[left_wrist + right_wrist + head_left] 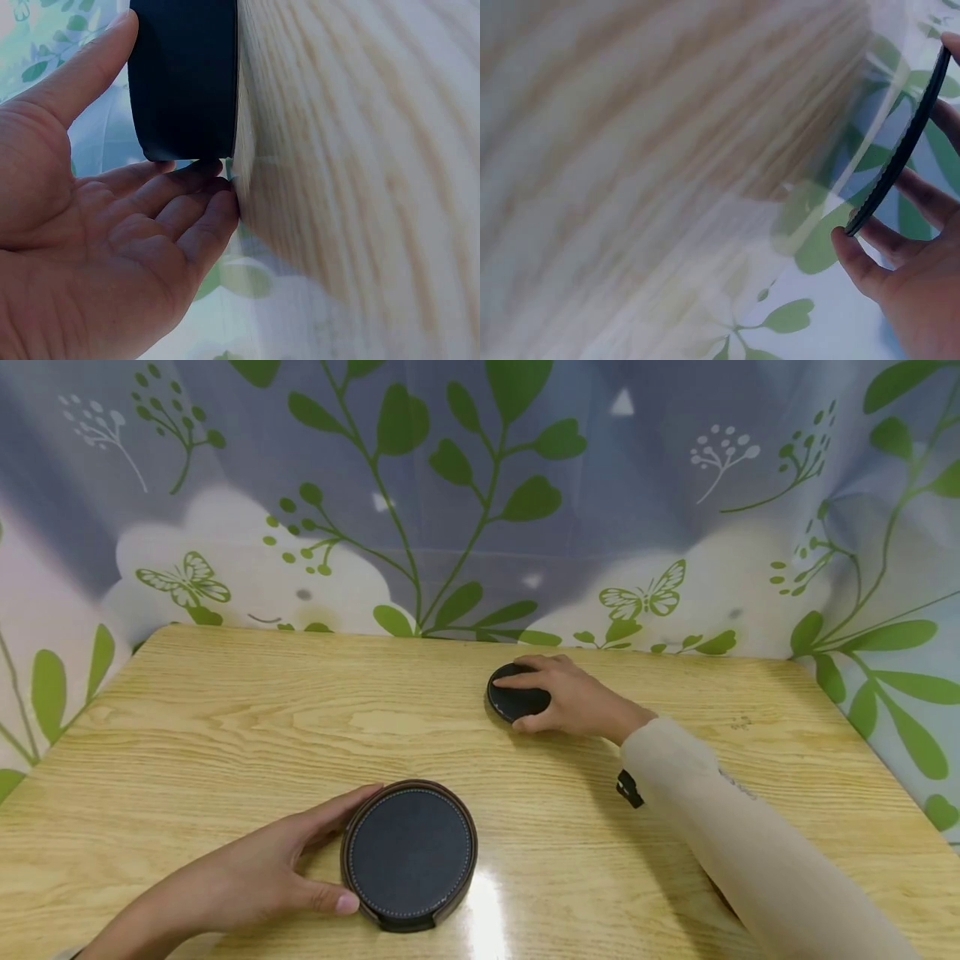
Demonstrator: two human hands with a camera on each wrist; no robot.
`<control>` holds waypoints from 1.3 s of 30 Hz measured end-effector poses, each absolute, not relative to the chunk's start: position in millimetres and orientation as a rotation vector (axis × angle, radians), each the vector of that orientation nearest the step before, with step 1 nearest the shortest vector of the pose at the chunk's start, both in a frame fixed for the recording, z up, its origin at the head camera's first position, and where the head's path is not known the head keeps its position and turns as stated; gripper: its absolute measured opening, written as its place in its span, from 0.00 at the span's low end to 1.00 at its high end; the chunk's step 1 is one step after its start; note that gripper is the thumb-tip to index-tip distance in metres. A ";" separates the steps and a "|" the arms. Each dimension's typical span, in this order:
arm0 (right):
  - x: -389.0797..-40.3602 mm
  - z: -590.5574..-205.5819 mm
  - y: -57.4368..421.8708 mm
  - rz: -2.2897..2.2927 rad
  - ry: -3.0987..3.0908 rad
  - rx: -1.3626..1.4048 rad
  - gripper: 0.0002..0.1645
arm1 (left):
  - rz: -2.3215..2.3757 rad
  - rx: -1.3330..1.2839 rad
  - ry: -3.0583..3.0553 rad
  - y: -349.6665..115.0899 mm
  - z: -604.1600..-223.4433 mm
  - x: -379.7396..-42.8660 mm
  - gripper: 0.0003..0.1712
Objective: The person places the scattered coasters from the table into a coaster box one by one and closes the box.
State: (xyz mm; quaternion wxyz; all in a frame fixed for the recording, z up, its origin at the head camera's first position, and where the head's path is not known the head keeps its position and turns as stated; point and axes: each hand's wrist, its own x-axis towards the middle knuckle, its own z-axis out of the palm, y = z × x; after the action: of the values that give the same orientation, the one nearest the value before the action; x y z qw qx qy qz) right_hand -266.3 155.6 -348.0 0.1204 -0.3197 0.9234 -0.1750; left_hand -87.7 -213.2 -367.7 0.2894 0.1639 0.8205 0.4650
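Observation:
A round dark coaster holder (454, 906) with a stitched black coaster (411, 852) on top stands near the front of the table. My left hand (255, 872) holds its left side, the thumb at the near edge and the fingers at the far edge. In the left wrist view, its dark side wall (184, 82) sits between thumb and fingers. Farther back, my right hand (573, 693) grips another thin black coaster (513, 703) by its edge. The right wrist view shows this coaster (900, 157) edge-on, between thumb and fingers.
The wood-grain table (247, 727) reaches back to a curtain (450, 510) printed with leaves and butterflies. A black piece (628, 789) hangs at the right sleeve's cuff. Part of a dark brown edge (722, 895) shows beside the right sleeve; its kind is hidden.

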 end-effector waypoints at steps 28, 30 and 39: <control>-183.0 -325.6 133.4 -0.480 2.710 -1.336 0.37 | 1.210 0.471 2.218 -212.6 -367.9 -89.3 0.62; -176.8 -323.5 130.9 -0.472 2.698 -1.362 0.37 | 1.206 0.470 2.222 -212.7 -368.2 -89.2 0.61; -152.6 -322.5 116.2 -0.459 2.619 -1.449 0.37 | 1.211 0.455 2.212 -211.9 -366.9 -88.5 0.61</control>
State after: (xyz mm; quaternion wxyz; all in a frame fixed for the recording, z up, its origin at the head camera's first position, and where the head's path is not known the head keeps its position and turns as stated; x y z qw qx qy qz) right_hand -152.6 116.2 -322.5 0.0567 -0.4776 0.8636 -0.1513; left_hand -88.5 -211.9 -366.9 0.2857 0.1701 0.8272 0.4529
